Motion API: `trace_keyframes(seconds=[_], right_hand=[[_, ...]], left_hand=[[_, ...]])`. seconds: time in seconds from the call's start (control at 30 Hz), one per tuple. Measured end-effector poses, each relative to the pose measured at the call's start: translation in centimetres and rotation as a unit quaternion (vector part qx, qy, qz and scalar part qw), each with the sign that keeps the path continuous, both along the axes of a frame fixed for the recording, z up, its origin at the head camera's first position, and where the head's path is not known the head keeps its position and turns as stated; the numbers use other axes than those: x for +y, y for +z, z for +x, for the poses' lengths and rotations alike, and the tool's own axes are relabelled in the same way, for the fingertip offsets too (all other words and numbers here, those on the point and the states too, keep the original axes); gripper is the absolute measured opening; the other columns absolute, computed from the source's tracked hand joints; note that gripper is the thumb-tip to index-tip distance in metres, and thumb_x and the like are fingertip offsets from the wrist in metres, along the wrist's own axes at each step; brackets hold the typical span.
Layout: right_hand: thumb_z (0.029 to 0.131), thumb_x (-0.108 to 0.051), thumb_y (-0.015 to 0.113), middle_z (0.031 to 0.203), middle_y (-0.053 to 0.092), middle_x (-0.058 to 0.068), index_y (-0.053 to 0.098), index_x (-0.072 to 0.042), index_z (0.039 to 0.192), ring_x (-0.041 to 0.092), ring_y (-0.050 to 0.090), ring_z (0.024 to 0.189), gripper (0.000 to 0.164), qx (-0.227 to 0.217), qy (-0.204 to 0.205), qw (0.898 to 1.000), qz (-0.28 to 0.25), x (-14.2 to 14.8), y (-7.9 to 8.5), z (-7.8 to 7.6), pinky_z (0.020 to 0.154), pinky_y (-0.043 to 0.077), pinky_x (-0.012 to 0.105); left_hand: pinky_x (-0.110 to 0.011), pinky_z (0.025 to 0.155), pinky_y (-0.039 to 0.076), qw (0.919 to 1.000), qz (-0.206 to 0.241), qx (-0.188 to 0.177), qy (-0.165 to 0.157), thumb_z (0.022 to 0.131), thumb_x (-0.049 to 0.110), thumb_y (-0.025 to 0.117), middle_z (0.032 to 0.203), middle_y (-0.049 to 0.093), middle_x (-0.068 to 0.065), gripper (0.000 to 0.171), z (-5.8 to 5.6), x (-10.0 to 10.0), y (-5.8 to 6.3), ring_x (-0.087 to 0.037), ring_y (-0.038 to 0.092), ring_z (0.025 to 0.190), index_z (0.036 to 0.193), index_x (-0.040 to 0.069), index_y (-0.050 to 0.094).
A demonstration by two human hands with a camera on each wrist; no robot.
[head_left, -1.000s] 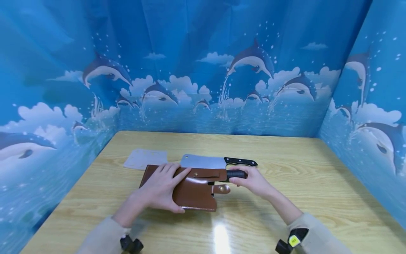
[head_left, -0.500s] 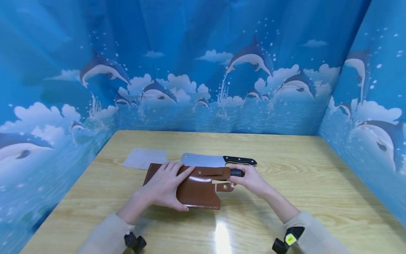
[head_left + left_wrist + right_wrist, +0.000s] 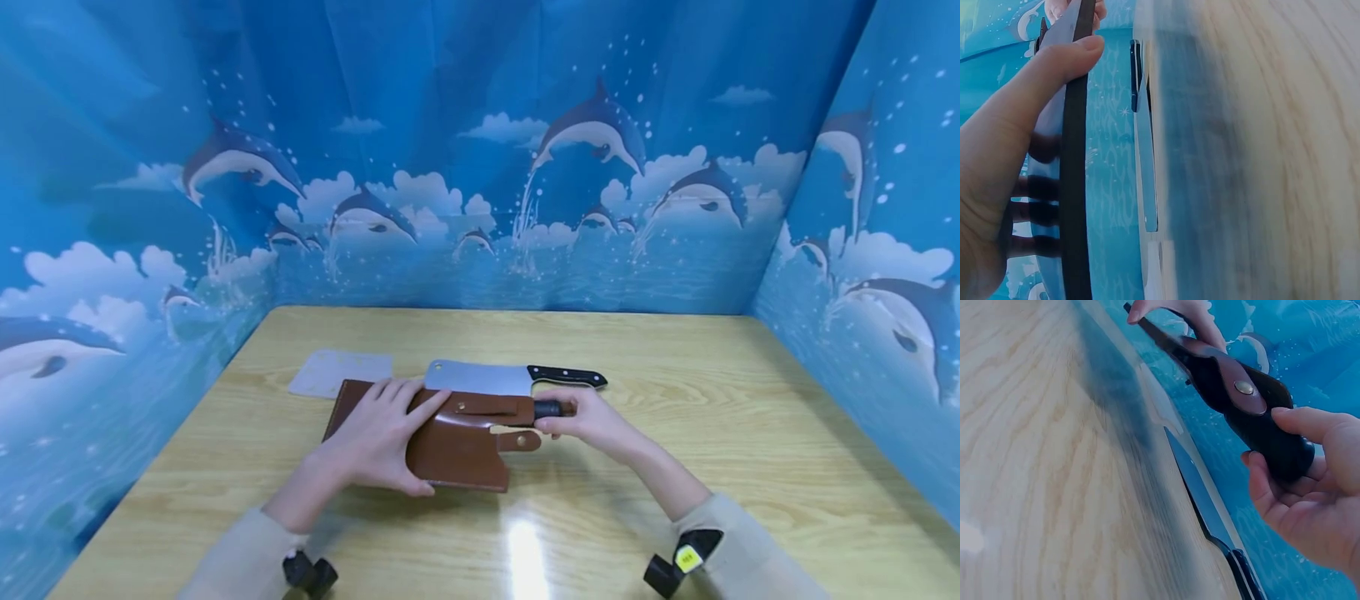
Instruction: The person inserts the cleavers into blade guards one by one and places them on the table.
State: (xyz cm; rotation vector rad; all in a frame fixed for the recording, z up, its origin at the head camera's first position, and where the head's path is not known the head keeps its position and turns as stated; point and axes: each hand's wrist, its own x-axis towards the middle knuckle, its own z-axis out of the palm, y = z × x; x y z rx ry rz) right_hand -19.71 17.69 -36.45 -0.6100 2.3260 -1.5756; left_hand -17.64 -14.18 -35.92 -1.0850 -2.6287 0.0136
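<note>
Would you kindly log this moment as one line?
left hand: grips brown sheath; right hand: holds black handle; cleaver: on table

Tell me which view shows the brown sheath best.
The head view: it shows the brown sheath broad side on, though the left hand covers part. The left wrist view shows mainly its edge; the right wrist view shows it foreshortened, strap close up.
</note>
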Motion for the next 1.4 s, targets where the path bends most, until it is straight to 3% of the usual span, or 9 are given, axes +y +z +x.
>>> trace_keyframes(seconds=[0.2,0.57,0.73,0.93,1.17,1.4], right_hand=[[0.085,-0.021,0.067,0.085,0.065,0.008,0.054,0.003,0.126,0.020,0.060,0.078,0.049,-0.002,-0.015,1.000,0.003,-0.1,0.1,0.1,0.078,0.049,0.046],[0.084,-0.022,0.068,0.084,0.063,0.008,0.054,0.003,0.127,0.022,0.058,0.078,0.051,-0.001,-0.040,0.999,0.000,-0.4,0.6,0.1,0.076,0.048,0.048],[0.085,-0.023,0.068,0.095,0.065,0.010,0.053,0.003,0.127,0.020,0.059,0.079,0.052,0.003,-0.030,0.999,0.017,-0.6,0.4,0.1,0.074,0.049,0.046],[0.081,-0.016,0.071,0.096,0.064,0.012,0.059,0.003,0.121,0.018,0.059,0.077,0.045,0.023,-0.028,0.999,0.022,-0.9,-0.7,0.1,0.069,0.051,0.040],[0.080,-0.015,0.071,0.102,0.062,0.013,0.059,0.005,0.118,0.018,0.060,0.082,0.045,-0.001,-0.046,0.999,0.028,-1.7,-1.3,-0.1,0.073,0.051,0.034],[0.077,-0.012,0.072,0.100,0.061,0.011,0.058,0.007,0.115,0.017,0.058,0.084,0.045,-0.021,-0.055,0.998,0.033,-2.5,-2.3,-0.8,0.074,0.050,0.030]], left_hand=[[-0.052,0.098,0.032,1.0000,0.007,0.001,-0.004,0.053,0.079,0.063,0.131,0.042,-0.020,0.117,0.0,0.0,-0.1,-0.035,0.042,0.117,0.146,0.015,0.031],[-0.052,0.097,0.032,0.9994,0.008,0.033,0.000,0.052,0.081,0.062,0.126,0.045,-0.021,0.118,-0.2,0.3,0.4,-0.035,0.044,0.115,0.145,0.015,0.033],[-0.052,0.098,0.031,0.9997,0.005,0.024,-0.001,0.052,0.080,0.063,0.128,0.044,-0.021,0.118,-0.1,0.0,0.4,-0.036,0.043,0.116,0.145,0.015,0.033],[-0.052,0.099,0.031,1.0000,-0.007,0.005,0.003,0.052,0.079,0.064,0.131,0.042,-0.020,0.118,0.1,-0.4,-0.2,-0.035,0.041,0.117,0.146,0.015,0.032],[-0.052,0.097,0.032,0.9998,-0.015,-0.006,0.008,0.051,0.079,0.064,0.128,0.044,-0.019,0.118,0.0,-0.9,-0.5,-0.034,0.042,0.116,0.145,0.015,0.034],[-0.053,0.098,0.031,0.9975,-0.037,-0.055,0.024,0.054,0.076,0.066,0.130,0.041,-0.022,0.116,-0.2,-1.1,-0.9,-0.036,0.041,0.117,0.145,0.012,0.033]])
